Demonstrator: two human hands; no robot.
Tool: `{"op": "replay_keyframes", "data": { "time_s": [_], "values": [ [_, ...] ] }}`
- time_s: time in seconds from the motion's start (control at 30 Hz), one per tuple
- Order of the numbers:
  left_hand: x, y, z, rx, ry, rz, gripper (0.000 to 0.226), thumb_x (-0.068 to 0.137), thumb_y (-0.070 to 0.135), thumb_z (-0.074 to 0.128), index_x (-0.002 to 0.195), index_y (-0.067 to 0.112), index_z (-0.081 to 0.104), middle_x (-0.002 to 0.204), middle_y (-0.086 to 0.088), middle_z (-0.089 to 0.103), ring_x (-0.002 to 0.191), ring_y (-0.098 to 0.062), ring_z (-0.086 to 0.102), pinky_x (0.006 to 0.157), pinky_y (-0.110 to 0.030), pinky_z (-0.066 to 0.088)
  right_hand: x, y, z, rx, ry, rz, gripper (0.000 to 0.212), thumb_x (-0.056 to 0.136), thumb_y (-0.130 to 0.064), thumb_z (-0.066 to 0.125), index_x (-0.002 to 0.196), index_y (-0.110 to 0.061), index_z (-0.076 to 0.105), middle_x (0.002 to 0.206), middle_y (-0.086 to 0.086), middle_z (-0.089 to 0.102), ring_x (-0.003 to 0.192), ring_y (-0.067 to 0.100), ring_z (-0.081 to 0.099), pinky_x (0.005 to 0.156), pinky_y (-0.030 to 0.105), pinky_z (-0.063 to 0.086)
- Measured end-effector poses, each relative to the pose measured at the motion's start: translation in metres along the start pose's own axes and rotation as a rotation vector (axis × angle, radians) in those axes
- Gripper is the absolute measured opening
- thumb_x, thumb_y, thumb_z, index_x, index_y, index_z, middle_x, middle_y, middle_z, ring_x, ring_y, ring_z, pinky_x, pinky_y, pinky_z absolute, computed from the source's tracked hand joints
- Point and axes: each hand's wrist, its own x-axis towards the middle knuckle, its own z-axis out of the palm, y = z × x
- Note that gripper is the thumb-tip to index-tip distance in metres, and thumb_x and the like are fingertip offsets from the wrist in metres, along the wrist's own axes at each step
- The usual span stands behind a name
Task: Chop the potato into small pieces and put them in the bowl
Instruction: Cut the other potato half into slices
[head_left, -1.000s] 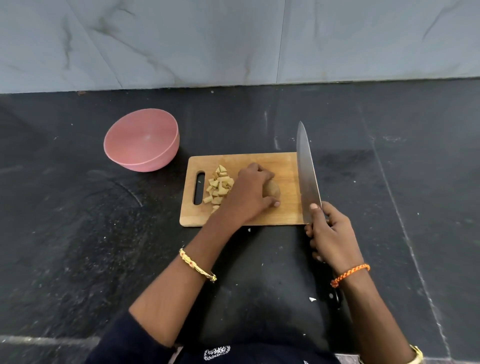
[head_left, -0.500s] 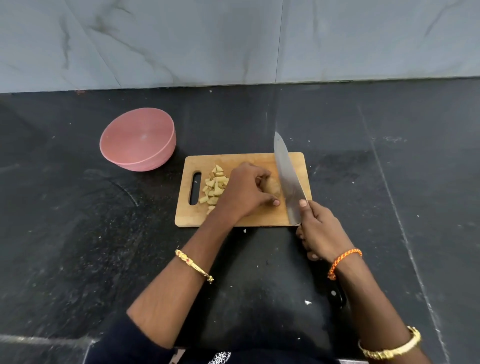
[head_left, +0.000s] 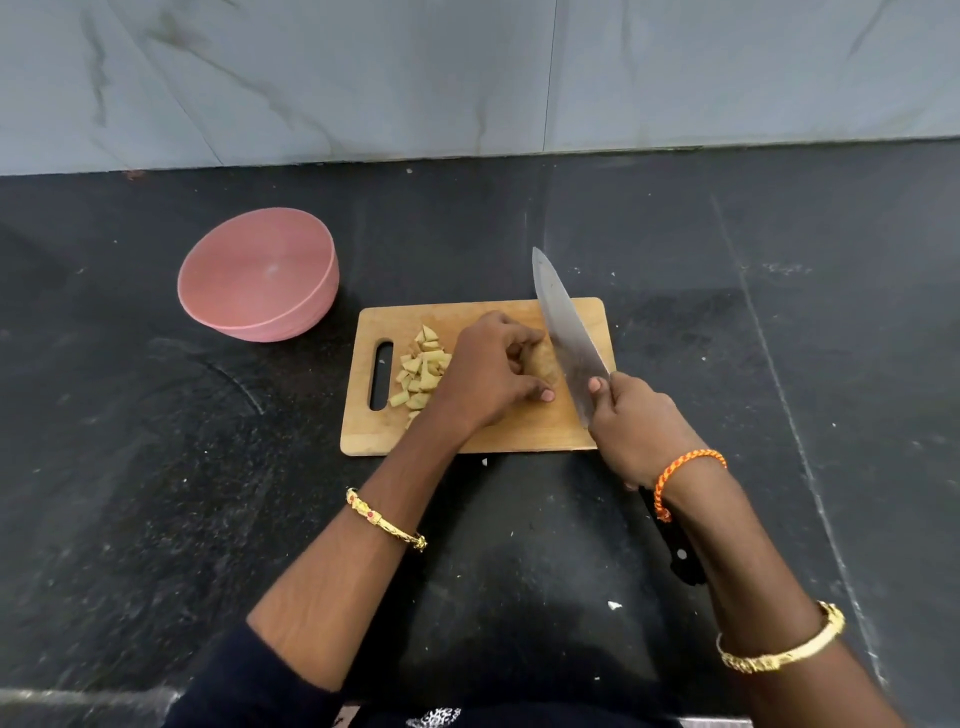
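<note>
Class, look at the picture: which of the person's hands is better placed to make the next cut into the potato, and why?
The right hand. It grips the knife, whose blade lies against the potato on the cutting board. The left hand holds the potato steady.

Potato (head_left: 543, 361): brown remnant on board (head_left: 483, 439), mostly hidden under hand. Pieces (head_left: 422, 373): pale yellow heap at board's left, beside handle slot. Bowl (head_left: 258, 274): pink, upright, off board's far left corner.
</note>
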Motion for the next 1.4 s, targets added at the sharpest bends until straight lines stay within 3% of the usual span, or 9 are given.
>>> {"op": "replay_keyframes", "data": {
  "time_s": [0.07,0.17,0.27,0.5,0.73,0.87,1.03,1.4],
  "values": [
    [-0.002,-0.001,0.001,-0.009,0.016,0.003,0.065,0.061,0.012,0.085,0.122,0.011,0.062,0.109,0.000,0.056,0.094,-0.013,0.058,0.082,-0.022,0.052,-0.002,-0.005,0.003,-0.050,0.030,0.008,0.031,0.101,-0.033,0.029,0.106,-0.011,0.050,0.100,0.015,0.052,0.079,0.027,0.051,0.071,0.033,0.042],
    [-0.002,-0.002,0.004,0.004,0.041,0.014,0.066,0.060,0.013,0.086,0.122,0.010,0.061,0.105,0.002,0.055,0.093,-0.014,0.058,0.084,-0.027,0.053,-0.007,-0.012,0.009,-0.150,0.084,0.024,0.031,0.101,-0.029,0.031,0.116,-0.008,0.049,0.094,0.014,0.046,0.091,0.035,0.054,0.077,0.036,0.044],
    [-0.002,-0.003,0.005,0.030,0.051,0.026,0.066,0.060,0.014,0.086,0.122,0.009,0.061,0.106,-0.002,0.056,0.096,-0.017,0.057,0.086,-0.032,0.053,-0.015,-0.009,0.019,-0.217,0.074,0.056,0.028,0.101,-0.028,0.033,0.116,-0.010,0.047,0.105,0.018,0.054,0.100,0.037,0.057,0.078,0.039,0.046],
    [-0.003,-0.004,0.007,0.024,0.080,0.013,0.068,0.058,0.015,0.087,0.121,0.008,0.062,0.109,-0.005,0.060,0.100,-0.019,0.059,0.090,-0.035,0.052,-0.041,0.012,0.020,-0.213,0.033,0.091,0.023,0.100,-0.029,0.034,0.111,-0.013,0.046,0.086,0.009,0.049,0.087,0.030,0.058,0.079,0.040,0.051],
    [-0.005,-0.003,0.007,-0.026,0.090,-0.031,0.069,0.054,0.013,0.089,0.117,0.005,0.064,0.109,-0.004,0.064,0.100,-0.017,0.061,0.090,-0.031,0.052,-0.032,0.005,0.005,-0.031,0.087,0.009,0.028,0.101,-0.032,0.030,0.094,-0.013,0.050,0.104,0.018,0.057,0.083,0.029,0.052,0.073,0.031,0.038],
    [-0.006,-0.002,0.006,-0.043,0.084,-0.047,0.068,0.054,0.012,0.089,0.117,0.004,0.064,0.110,-0.006,0.063,0.100,-0.019,0.061,0.092,-0.033,0.052,-0.014,-0.002,-0.004,-0.001,0.057,-0.022,0.029,0.101,-0.031,0.030,0.103,-0.011,0.052,0.107,0.016,0.056,0.081,0.024,0.051,0.071,0.031,0.041],
    [-0.006,-0.001,0.005,-0.039,0.083,-0.047,0.068,0.055,0.012,0.089,0.117,0.005,0.064,0.112,-0.005,0.063,0.101,-0.017,0.061,0.091,-0.030,0.051,0.001,-0.004,-0.009,-0.033,0.019,-0.020,0.029,0.100,-0.032,0.030,0.105,-0.013,0.051,0.098,0.014,0.052,0.069,0.020,0.048,0.054,0.029,0.041],
    [-0.005,-0.004,0.007,-0.038,0.101,-0.030,0.065,0.056,0.014,0.088,0.116,0.006,0.065,0.111,-0.005,0.064,0.100,-0.017,0.061,0.090,-0.034,0.053,0.011,-0.012,-0.009,-0.113,-0.019,-0.031,0.034,0.100,-0.029,0.031,0.119,-0.007,0.049,0.099,0.014,0.048,0.061,0.015,0.044,0.051,0.024,0.039]
  ]
}}
